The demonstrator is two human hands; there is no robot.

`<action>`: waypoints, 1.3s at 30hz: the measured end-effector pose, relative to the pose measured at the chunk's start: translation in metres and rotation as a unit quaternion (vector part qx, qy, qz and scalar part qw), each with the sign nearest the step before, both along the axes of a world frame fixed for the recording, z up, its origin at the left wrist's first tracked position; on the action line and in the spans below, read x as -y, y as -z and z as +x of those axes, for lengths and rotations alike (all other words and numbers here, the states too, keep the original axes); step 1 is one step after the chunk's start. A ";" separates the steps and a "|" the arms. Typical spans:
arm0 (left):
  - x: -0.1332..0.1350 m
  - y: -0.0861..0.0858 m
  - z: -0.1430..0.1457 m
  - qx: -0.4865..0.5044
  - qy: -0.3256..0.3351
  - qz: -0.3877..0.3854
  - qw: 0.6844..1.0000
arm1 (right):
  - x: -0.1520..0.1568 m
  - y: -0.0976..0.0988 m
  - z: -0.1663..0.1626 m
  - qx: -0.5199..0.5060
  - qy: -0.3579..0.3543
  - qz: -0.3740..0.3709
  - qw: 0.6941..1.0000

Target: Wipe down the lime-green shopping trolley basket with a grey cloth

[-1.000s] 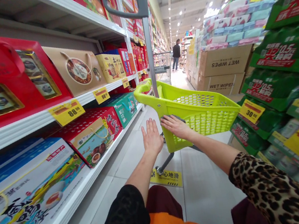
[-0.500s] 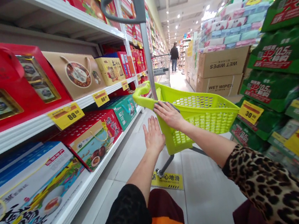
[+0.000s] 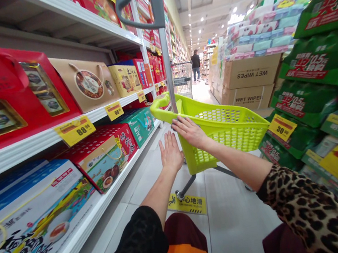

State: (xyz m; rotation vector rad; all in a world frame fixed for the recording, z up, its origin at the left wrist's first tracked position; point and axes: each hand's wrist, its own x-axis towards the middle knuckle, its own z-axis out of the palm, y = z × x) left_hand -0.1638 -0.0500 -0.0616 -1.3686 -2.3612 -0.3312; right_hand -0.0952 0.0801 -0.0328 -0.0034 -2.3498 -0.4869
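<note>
A lime-green shopping cart (image 3: 226, 121) with perforated basket walls stands in front of me in the aisle. Its metal pole rises to a grey handle (image 3: 156, 4) at the top of the view. My right hand (image 3: 191, 133) lies with fingers extended over the near end of the basket and seems to touch it. Just left of that end, my left hand (image 3: 171, 152) is raised with its fingers stretched out and holds nothing. Whether the left hand touches the cart I cannot tell.
Shelves on the left carry a red gift box (image 3: 15, 86), a tan gift box (image 3: 84, 78) and price tags. Green packs (image 3: 321, 55) are stacked on the right, beyond them wet-wipes cartons (image 3: 249, 74). Farther down the aisle are a wire cart (image 3: 182, 75) and a person (image 3: 195, 64).
My left hand has shifted slightly left, away from the cart's end. My right hand has moved a little left and down. The cart has hardly moved.
</note>
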 end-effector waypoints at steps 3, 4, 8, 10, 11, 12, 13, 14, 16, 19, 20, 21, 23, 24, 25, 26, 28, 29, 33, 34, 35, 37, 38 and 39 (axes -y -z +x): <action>-0.002 -0.004 0.000 0.000 0.000 0.006 1.000 | -0.005 -0.026 -0.009 -0.039 0.015 -0.026 0.999; -0.002 -0.005 0.000 0.000 0.001 0.006 1.000 | -0.007 -0.029 -0.010 -0.043 0.021 -0.035 0.998; 0.000 0.000 -0.001 -0.002 0.003 0.000 1.000 | -0.013 -0.003 -0.002 -0.013 0.040 -0.047 0.998; 0.002 0.004 -0.001 -0.004 0.001 -0.005 1.000 | -0.013 0.025 0.008 0.018 0.040 -0.037 0.998; 0.002 0.006 -0.001 -0.004 0.001 -0.007 1.000 | -0.013 0.039 0.013 0.036 0.037 -0.032 0.998; 0.003 0.008 -0.001 -0.003 0.003 -0.009 1.000 | -0.012 0.052 0.017 0.051 0.033 -0.027 0.998; 0.003 0.009 0.000 -0.003 0.006 -0.010 1.000 | -0.011 0.063 0.021 0.066 0.028 -0.023 0.997; 0.003 0.010 0.000 -0.002 0.010 -0.011 1.000 | -0.010 0.070 0.023 0.074 0.024 -0.020 0.997; 0.002 0.010 0.000 0.000 0.016 -0.013 1.000 | -0.008 0.071 0.024 0.074 0.017 -0.016 0.997; -0.002 0.005 0.001 0.001 0.012 -0.015 1.000 | -0.006 0.042 0.016 0.030 0.012 -0.011 0.999; -0.004 0.002 0.001 0.000 0.009 -0.013 1.000 | -0.006 0.028 0.011 0.012 0.012 -0.007 1.000; -0.005 0.000 0.002 -0.002 0.006 -0.011 1.000 | -0.006 0.013 0.005 -0.005 0.014 -0.005 1.000; -0.007 -0.004 0.003 -0.003 0.005 -0.008 1.000 | -0.007 -0.011 -0.005 -0.026 0.017 -0.005 1.000; -0.007 -0.005 0.003 -0.002 0.006 -0.008 1.000 | -0.007 -0.019 -0.009 -0.030 0.019 -0.008 0.999; -0.007 -0.006 0.004 -0.002 0.007 -0.009 1.000 | -0.008 -0.024 -0.012 -0.030 0.020 -0.011 0.999; -0.006 -0.005 0.003 -0.002 0.007 -0.009 1.000 | -0.009 -0.025 -0.013 -0.026 0.021 -0.014 0.999; -0.004 -0.003 0.002 -0.005 0.006 -0.008 1.000 | -0.010 -0.017 -0.011 -0.005 0.019 -0.013 1.000; -0.003 -0.001 0.001 -0.007 0.005 -0.008 1.000 | -0.011 -0.008 -0.008 0.009 0.017 -0.009 1.000; 0.001 0.006 -0.003 -0.007 -0.001 -0.014 1.000 | -0.010 0.035 0.010 0.073 0.006 0.019 0.997; 0.002 0.007 -0.003 -0.006 -0.001 -0.015 1.000 | -0.010 0.043 0.013 0.085 0.002 0.022 0.996; 0.002 0.008 -0.003 -0.005 0.000 -0.015 1.000 | -0.009 0.048 0.015 0.095 -0.001 0.025 0.995; 0.001 0.008 -0.002 -0.002 0.003 -0.015 1.000 | -0.008 0.047 0.015 0.099 -0.007 0.026 0.995; 0.000 0.008 -0.002 0.000 0.003 -0.015 1.000 | -0.007 0.041 0.013 0.091 -0.009 0.024 0.996; 0.000 0.007 -0.001 0.002 0.002 -0.014 1.000 | -0.006 0.033 0.009 0.076 -0.010 0.022 0.997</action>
